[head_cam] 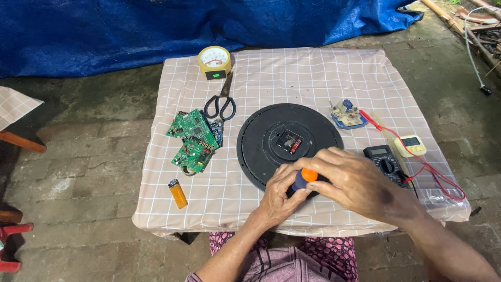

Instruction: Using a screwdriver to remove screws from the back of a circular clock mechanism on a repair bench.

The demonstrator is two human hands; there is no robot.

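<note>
A round black clock back (271, 138) lies face down on the checked tablecloth (292, 78), its small movement compartment open at the centre. Both my hands meet at its near edge. My left hand (276, 198) and my right hand (355, 180) are closed together around a screwdriver with a blue handle and orange cap (305, 177). The screwdriver's tip is hidden under my fingers.
Green circuit boards (194, 141) and black scissors (220, 107) lie left of the disc. An orange lighter (178, 194) sits near the front left edge. A small yellow clock (214, 61) stands at the back. A multimeter (385, 163) with red leads and a small circuit board (347, 115) are on the right.
</note>
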